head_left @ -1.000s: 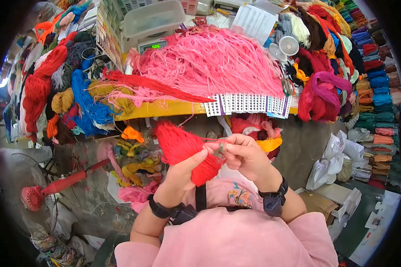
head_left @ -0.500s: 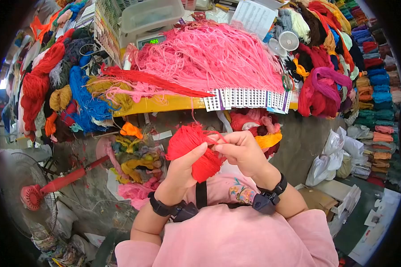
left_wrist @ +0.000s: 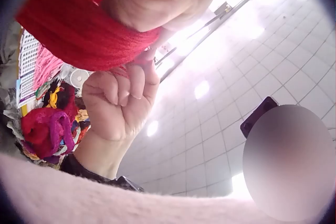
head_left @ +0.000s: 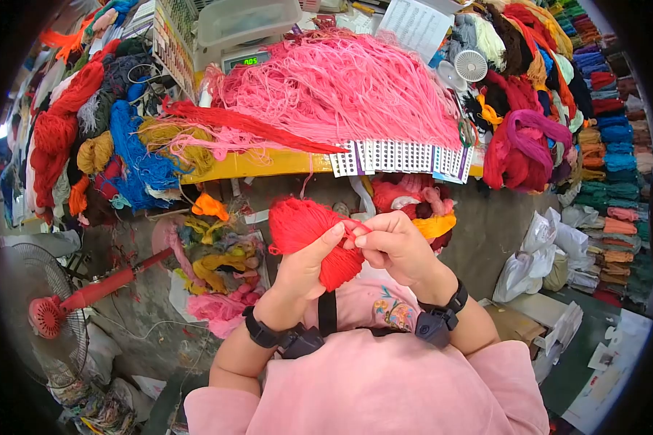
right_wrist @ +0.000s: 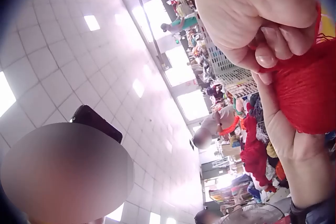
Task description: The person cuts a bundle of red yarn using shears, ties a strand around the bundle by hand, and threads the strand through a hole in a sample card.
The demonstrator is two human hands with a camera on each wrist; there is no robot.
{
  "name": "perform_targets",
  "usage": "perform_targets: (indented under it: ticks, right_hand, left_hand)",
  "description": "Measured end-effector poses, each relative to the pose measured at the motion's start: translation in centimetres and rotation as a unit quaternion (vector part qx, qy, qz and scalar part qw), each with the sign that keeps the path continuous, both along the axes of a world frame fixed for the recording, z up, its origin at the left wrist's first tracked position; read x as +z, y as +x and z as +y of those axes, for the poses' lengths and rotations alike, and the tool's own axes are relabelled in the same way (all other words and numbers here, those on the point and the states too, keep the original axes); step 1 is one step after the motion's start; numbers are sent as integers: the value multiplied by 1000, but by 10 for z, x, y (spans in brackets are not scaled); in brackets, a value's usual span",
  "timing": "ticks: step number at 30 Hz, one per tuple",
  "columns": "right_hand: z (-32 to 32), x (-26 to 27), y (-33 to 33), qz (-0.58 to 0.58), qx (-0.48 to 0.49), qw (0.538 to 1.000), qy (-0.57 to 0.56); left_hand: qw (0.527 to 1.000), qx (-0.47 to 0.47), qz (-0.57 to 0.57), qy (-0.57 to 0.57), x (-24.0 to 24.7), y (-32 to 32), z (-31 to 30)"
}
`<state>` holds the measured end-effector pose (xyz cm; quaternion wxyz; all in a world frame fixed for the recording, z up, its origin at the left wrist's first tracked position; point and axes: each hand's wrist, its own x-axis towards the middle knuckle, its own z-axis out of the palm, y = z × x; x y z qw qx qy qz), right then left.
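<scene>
A bundle of bright red yarn (head_left: 297,226) is held in front of the chest, folded into a thick bunch. My left hand (head_left: 306,262) grips it from the near side, thumb laid across its front. At the bundle's right side, my right hand (head_left: 397,248) pinches a red strand between thumb and forefinger, close to the left thumb tip. In the left wrist view, the right hand's other fingers curl into the palm below the red yarn (left_wrist: 89,40). The right wrist view shows the bundle (right_wrist: 310,95) lying against the left palm.
Ahead, a yellow-edged table (head_left: 239,168) bears a large pile of pink yarn (head_left: 341,94), a long red skein (head_left: 247,127), dotted cards (head_left: 406,159) and a scale (head_left: 247,61). Coloured skeins (head_left: 127,156) heap at both sides. A standing fan (head_left: 47,317) is at the left.
The right hand has come closer to the left, and the strand stretched between them has shortened. The red bundle has turned and bunched up in the left hand, which keeps its hold.
</scene>
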<state>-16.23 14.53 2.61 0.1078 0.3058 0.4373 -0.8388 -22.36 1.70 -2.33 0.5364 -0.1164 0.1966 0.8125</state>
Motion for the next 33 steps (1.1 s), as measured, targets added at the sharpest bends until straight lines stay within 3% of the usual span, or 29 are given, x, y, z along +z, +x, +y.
perform_targets:
  ticks: [12, 14, 16, 17, 20, 21, 23, 24, 27, 29, 33]
  right_hand:
    - [2, 3, 5, 19, 14, 1000, 1]
    - [0, 4, 5, 21, 12, 1000, 3]
    - [-2, 4, 3, 6, 64, 989, 133]
    - [-2, 4, 3, 5, 62, 989, 132]
    - [1, 3, 5, 23, 31, 995, 95]
    - [7, 2, 7, 47, 6, 999, 21]
    - [18, -3, 12, 63, -18, 992, -109]
    - [18, -2, 14, 62, -21, 992, -108]
    - [18, 0, 15, 35, -4, 995, -90]
    - [15, -1, 13, -6, 19, 1000, 8]
    - [8, -6, 11, 31, 40, 995, 90]
  left_hand:
    - [999, -3, 25, -27, 3, 2, -1]
    - [997, 6, 15, -78, 9, 3, 1]
    - [997, 1, 22, -68, 10, 3, 1]
    - [998, -3, 28, -57, 10, 2, 1]
    - [998, -21, 58, -31, 5, 0, -1]
    - [998, -23, 58, -31, 6, -1, -2]
    - [993, -24, -8, 116, 8, -4, -3]
    - [993, -26, -10, 117, 7, -3, -2]
    - [992, -8, 18, 128, 2, -2, -3]
    - [994, -41, 22, 103, 1, -3, -9]
    - [995, -27, -9, 98, 1, -4, -12]
